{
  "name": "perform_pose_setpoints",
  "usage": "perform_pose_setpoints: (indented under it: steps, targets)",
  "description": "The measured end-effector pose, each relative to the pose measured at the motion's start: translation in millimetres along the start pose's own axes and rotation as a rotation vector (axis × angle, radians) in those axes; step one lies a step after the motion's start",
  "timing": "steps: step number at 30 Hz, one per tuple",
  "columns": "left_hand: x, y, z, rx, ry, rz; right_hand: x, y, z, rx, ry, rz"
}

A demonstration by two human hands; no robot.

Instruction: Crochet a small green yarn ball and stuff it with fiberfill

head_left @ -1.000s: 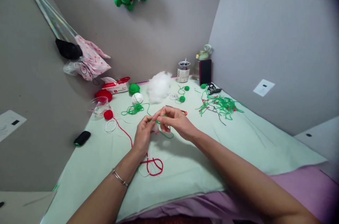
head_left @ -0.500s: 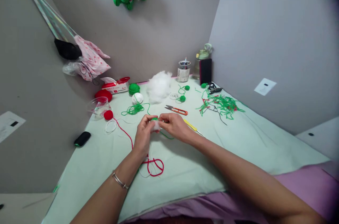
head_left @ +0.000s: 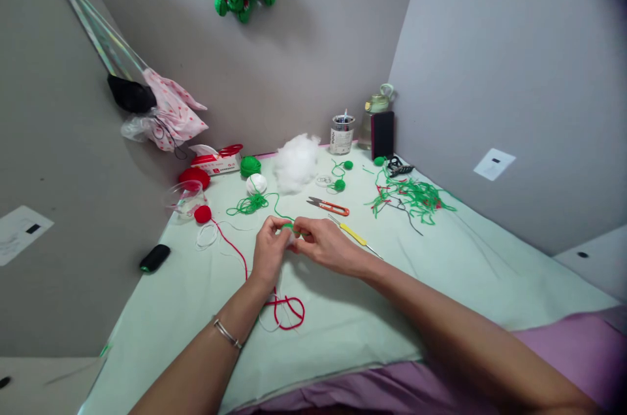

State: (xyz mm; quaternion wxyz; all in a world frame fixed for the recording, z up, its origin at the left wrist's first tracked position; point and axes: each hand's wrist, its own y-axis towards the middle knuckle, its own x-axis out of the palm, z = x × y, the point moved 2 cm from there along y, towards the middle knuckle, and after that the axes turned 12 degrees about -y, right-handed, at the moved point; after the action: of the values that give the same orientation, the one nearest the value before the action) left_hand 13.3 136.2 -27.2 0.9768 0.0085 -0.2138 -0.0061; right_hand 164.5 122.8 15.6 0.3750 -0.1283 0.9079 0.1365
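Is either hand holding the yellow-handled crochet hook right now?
No, the yellow-handled crochet hook lies on the pale green tabletop, beyond the right forearm.

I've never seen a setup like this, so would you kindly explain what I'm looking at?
There is no robot here: these are a person's bare hands, seen by a camera worn on the head that looks forward and down.

The left hand and right hand meet, pinching a small green and white piece mostly hidden by fingers.

On the pale green cloth, just beyond the right hand, lie orange-handled snips and a yellow-handled tool. Farther back are fluffy white stuffing and a green yarn ball. Green and red scraps lie toward the right.
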Motion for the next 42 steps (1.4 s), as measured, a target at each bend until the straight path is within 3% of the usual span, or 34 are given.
perform_pose_setpoints:
  steps: [8,13,20,26,35,39,42]
  targets:
    - [7.1,-9,9,-0.117,-0.138,-0.078,6,13,15,0.107,0.039,0.095]
    - [2.5,-9,12,-0.133,-0.140,-0.146,3,20,23,0.103,0.095,0.063]
    - [-6.5,1,-5,-0.045,-0.056,-0.074,5,10,9,0.019,0.018,0.061]
    - [-4.8,-1,-4,0.030,-0.039,0.000,8,5,0,-0.002,-0.037,0.074]
    - [4.1,-9,15,-0.029,-0.079,-0.080,5,12,7,0.076,-0.033,0.103]
    - [1.2,-6,11,-0.038,-0.054,-0.103,-2,10,6,0.067,-0.011,0.060]
    - [-0.5,-1,5,-0.009,-0.032,-0.056,-3,7,2,0.029,0.009,0.024]
